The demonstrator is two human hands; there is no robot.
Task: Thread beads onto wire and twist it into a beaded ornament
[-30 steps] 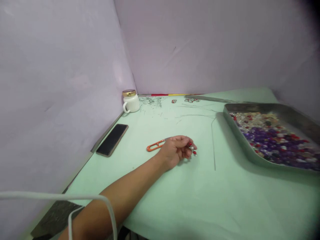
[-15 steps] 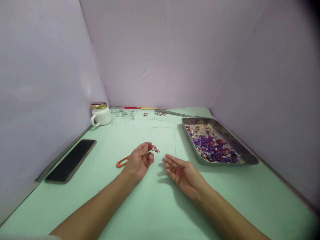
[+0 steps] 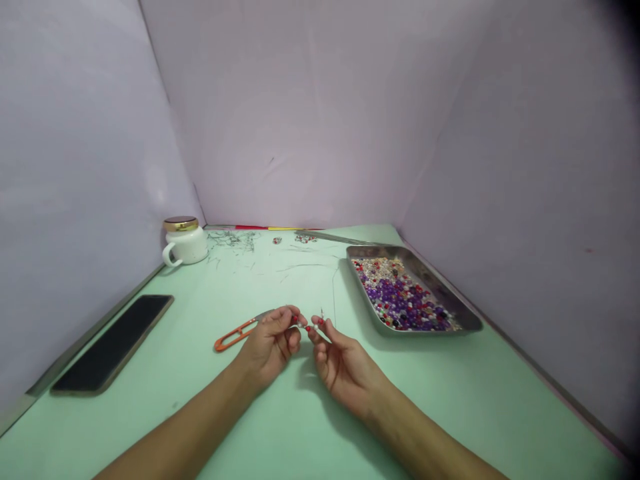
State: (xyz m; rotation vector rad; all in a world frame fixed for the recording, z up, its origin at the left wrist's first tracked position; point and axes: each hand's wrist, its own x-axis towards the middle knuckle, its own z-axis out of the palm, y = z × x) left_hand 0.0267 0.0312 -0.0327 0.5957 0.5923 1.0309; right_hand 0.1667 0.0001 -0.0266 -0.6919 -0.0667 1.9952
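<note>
Between my hands runs a short string of red and white beads [image 3: 308, 328]. My left hand [image 3: 273, 340] pinches one end of it between thumb and forefinger, the other fingers curled. My right hand [image 3: 343, 363] is closed on the other end at the fingertips, and a bit of the strand sticks up above them. The thread or wire through the beads is too fine to make out. Beside my left hand lies an orange-handled cutter [image 3: 233, 338], its tip partly hidden behind that hand.
A metal tray [image 3: 385, 327] of purple, red and pale beads stands right. Farther back are wire scraps [image 3: 235, 240], small beaded pieces [image 3: 306, 239] and a bundle of wires [image 3: 345, 239]. Left are a white lidded mug [image 3: 187, 247] and a phone [image 3: 115, 343]. Walls enclose the table.
My right hand has moved in to my left and its fingers have closed on the free end of the beaded strand. The whole view has shifted slightly.
</note>
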